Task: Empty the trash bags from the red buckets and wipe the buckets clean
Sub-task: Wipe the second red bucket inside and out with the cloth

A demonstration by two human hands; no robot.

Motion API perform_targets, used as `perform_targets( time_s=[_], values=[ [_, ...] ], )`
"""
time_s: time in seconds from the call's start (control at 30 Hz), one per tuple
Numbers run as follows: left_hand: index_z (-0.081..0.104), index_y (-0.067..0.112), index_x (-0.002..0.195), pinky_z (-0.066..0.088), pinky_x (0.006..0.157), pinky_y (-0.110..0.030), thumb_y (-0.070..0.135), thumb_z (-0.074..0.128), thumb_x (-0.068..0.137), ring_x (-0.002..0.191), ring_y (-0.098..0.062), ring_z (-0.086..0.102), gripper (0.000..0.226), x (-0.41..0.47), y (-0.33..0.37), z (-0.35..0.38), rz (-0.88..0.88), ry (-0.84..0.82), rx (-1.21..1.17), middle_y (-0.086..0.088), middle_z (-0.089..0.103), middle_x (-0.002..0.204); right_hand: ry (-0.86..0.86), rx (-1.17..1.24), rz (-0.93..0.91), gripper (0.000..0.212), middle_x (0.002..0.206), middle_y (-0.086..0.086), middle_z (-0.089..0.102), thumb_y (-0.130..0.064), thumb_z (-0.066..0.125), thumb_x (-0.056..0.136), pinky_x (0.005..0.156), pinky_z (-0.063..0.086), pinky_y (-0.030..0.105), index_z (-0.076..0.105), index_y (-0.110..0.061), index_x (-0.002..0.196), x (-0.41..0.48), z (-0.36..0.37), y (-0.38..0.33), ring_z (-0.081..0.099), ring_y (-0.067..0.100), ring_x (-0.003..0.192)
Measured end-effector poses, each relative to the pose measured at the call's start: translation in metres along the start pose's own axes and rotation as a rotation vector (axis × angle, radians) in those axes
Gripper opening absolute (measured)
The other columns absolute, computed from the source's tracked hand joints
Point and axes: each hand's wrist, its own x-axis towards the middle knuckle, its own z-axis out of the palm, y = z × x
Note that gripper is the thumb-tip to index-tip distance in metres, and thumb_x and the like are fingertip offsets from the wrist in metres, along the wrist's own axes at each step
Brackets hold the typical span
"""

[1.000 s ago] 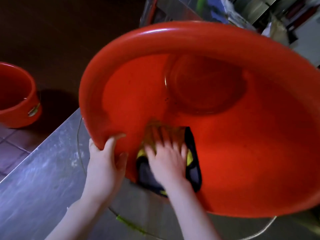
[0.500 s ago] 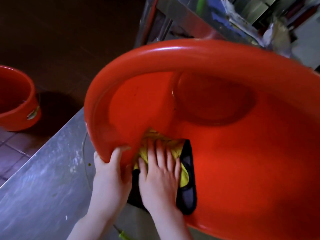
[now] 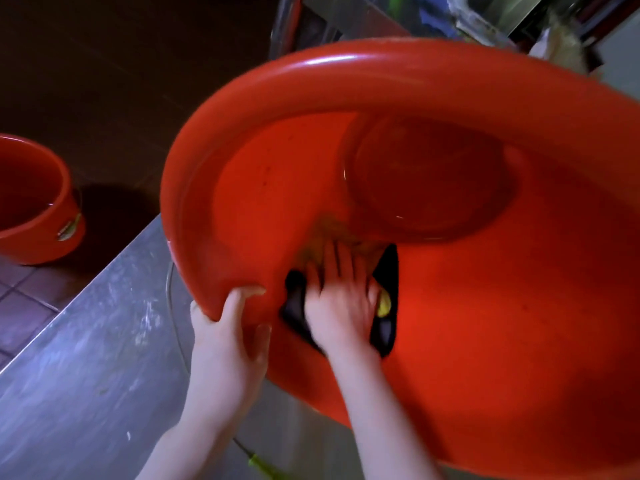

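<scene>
Red floor bucket (image 3: 34, 244), label (image 3: 69, 228) unreadable

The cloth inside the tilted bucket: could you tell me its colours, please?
The cloth is yellow and black, seen best in the head view.

Commercial kitchen back area is being shown: scuffed stainless-steel worktop (image 3: 86, 358) is being worked at, dark square-tiled floor (image 3: 24, 306) is being seen below, round red plastic bucket (image 3: 38, 209) is being kept there, cluttered steel shelving (image 3: 349, 19) behind.
</scene>
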Motion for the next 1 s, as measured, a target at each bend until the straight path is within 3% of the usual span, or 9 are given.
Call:
perform_targets(
  time_s=[0.17,0.3,0.43,0.6,0.67,0.73,0.83,0.9,1.0],
  values=[
    [0.056,0.03,0.116,0.036,0.081,-0.022,-0.008,0.063,0.075,0.092,0.0,0.031,0.055,0.0,0.002,-0.002,0.032,-0.034,0.01,-0.007,0.041,0.115,0.0,0.036,-0.102,0.053,0.14,-0.007,0.051,-0.054,0.037,0.09,0.099,0.041,0.049,0.046,-0.033,0.138,-0.07,0.0,-0.002,0.049,0.025,0.127],
    [0.056,0.033,0.117,0.032,0.085,-0.015,-0.003,0.067,0.077,0.092,0.003,0.032,0.055,0.001,0.0,-0.003,0.045,-0.045,0.011,-0.008,0.045,0.117,-0.05,-0.036,0.019,0.056,0.158,-0.006,0.025,-0.052,0.027,0.098,0.113,0.022,0.047,0.021,-0.036,0.151,0.013,0.002,0.009,0.025,0.018,0.143],
    [0.055,0.034,0.121,0.034,0.085,-0.018,-0.001,0.066,0.081,0.104,0.026,0.03,0.054,-0.01,0.009,0.0,0.022,-0.028,-0.019,-0.006,0.04,0.123,-0.105,0.114,0.182,0.054,0.16,-0.008,0.014,-0.049,0.025,0.1,0.118,0.007,0.052,0.014,-0.037,0.152,0.081,0.004,0.019,0.012,0.019,0.148],
    [0.053,0.051,0.116,0.052,0.089,-0.039,0.012,0.072,0.08,0.091,-0.015,0.062,0.055,-0.017,0.025,-0.034,-0.148,-0.315,-0.044,-0.003,0.052,0.113,-0.033,0.076,0.097,0.055,0.16,-0.008,0.016,-0.05,0.026,0.1,0.117,0.004,0.056,0.015,-0.038,0.152,0.083,0.011,0.027,0.012,0.017,0.148],
    [0.057,0.055,0.104,0.054,0.079,-0.038,0.021,0.077,0.077,0.088,-0.015,0.065,0.047,-0.016,0.035,-0.061,-0.01,-0.276,0.125,0.003,0.059,0.099,-0.017,0.051,0.073,0.055,0.16,-0.006,0.018,-0.051,0.027,0.099,0.117,0.006,0.055,0.017,-0.038,0.152,0.083,0.01,0.031,0.015,0.019,0.147],
    [0.062,0.045,0.099,0.053,0.065,-0.035,0.02,0.073,0.081,0.073,-0.018,0.063,0.032,-0.007,0.048,-0.087,0.176,-0.05,0.297,0.001,0.056,0.09,-0.029,0.057,0.065,0.055,0.16,-0.006,0.017,-0.051,0.027,0.099,0.117,0.006,0.055,0.016,-0.037,0.152,0.083,0.01,0.031,0.016,0.021,0.147],
    [0.074,0.026,0.092,0.037,0.077,-0.037,0.021,0.066,0.076,0.089,-0.033,0.049,0.018,0.013,0.057,-0.1,0.423,0.168,0.503,-0.015,0.048,0.104,-0.057,0.068,0.043,0.056,0.16,-0.007,0.015,-0.053,0.024,0.099,0.117,0.006,0.055,0.014,-0.038,0.152,0.085,0.01,0.035,0.013,0.02,0.148],
    [0.071,0.021,0.114,0.042,0.087,-0.04,0.014,0.063,0.081,0.094,-0.029,0.045,0.035,0.022,0.053,-0.088,0.495,0.083,0.479,-0.019,0.041,0.118,-0.076,0.066,0.015,0.057,0.16,-0.007,0.014,-0.054,0.022,0.098,0.117,0.006,0.055,0.012,-0.038,0.152,0.087,0.009,0.039,0.011,0.019,0.148],
    [0.054,0.028,0.135,0.056,0.07,-0.042,0.009,0.061,0.085,0.075,-0.024,0.05,0.054,0.028,0.041,-0.075,0.441,-0.037,0.344,-0.008,0.035,0.113,-0.103,0.047,0.013,0.058,0.16,-0.008,0.013,-0.055,0.019,0.098,0.117,0.005,0.055,0.01,-0.038,0.152,0.087,0.009,0.046,0.009,0.018,0.148]
  ],
)
